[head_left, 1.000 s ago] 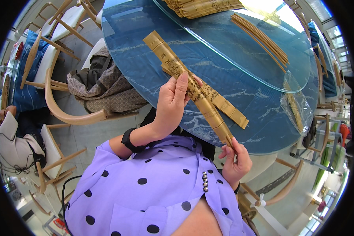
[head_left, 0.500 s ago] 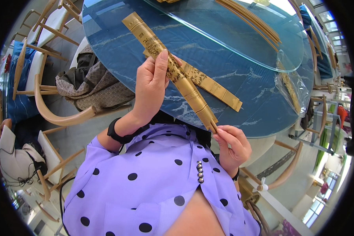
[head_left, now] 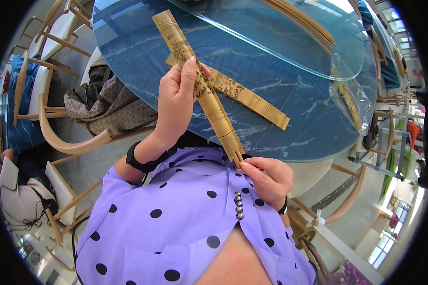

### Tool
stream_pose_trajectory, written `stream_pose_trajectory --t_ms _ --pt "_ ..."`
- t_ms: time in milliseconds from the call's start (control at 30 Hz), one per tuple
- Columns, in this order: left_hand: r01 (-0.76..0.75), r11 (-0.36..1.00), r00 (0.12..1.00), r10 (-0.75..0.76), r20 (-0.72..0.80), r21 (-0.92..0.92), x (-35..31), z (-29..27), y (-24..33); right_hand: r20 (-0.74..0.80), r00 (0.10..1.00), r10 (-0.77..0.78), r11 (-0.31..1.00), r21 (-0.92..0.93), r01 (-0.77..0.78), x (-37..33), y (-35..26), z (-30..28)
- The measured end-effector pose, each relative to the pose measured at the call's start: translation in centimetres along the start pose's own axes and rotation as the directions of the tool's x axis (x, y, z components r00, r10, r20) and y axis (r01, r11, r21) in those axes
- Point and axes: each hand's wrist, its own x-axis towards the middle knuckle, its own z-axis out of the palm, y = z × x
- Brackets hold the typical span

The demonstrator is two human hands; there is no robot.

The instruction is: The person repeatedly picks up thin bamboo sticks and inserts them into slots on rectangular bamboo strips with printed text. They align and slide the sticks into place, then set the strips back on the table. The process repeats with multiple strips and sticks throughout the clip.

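Note:
My left hand (head_left: 176,97) is closed round the upper half of a long gold paper chopstick sleeve (head_left: 215,114) with dark printing. The sleeve slants from upper left to lower right above the near table edge. At its lower end, the brown ends of chopsticks (head_left: 238,159) stick out of the opening. My right hand (head_left: 269,179) pinches these ends between thumb and fingertips. Behind the held sleeve, a second gold sleeve (head_left: 252,100) lies flat on the table; its middle is partly covered by the first.
The round table (head_left: 314,137) has a blue marbled cover and a glass turntable (head_left: 290,59). Several loose chopsticks (head_left: 304,26) lie on the glass. A clear plastic bag (head_left: 354,102) with a gold sleeve is at the right. A patterned bag (head_left: 114,107) rests on a wooden chair (head_left: 76,146) at the left.
Both hands have shifted left with the sleeve, which now stands a little steeper in view. My right hand still pinches at the sleeve's lower end. The second sleeve has stayed on the table.

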Motion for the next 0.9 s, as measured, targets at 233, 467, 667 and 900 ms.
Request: stream_pose_trajectory --t_ms 233,467,667,900 --pt "-0.037 0.999 0.999 0.037 0.008 0.016 -0.5 0.5 -0.1 -0.001 1.0 0.028 0.998 -0.051 -0.028 0.1 -0.3 -0.1" --pt "-0.063 0.985 0.998 0.062 0.01 0.162 -0.9 1.3 -0.8 -0.029 0.999 -0.026 0.994 -0.103 0.023 0.2 -0.3 0.2" --pt "0.0 0.975 1.0 0.004 -0.015 0.221 -1.0 1.0 -0.7 -0.009 1.0 -0.029 0.993 -0.113 0.028 1.0 -0.5 0.6" --pt "0.002 0.982 0.999 -0.01 0.041 0.189 -1.5 1.2 -1.4 0.043 0.999 -0.012 0.986 -0.167 0.019 1.6 -0.6 0.7"
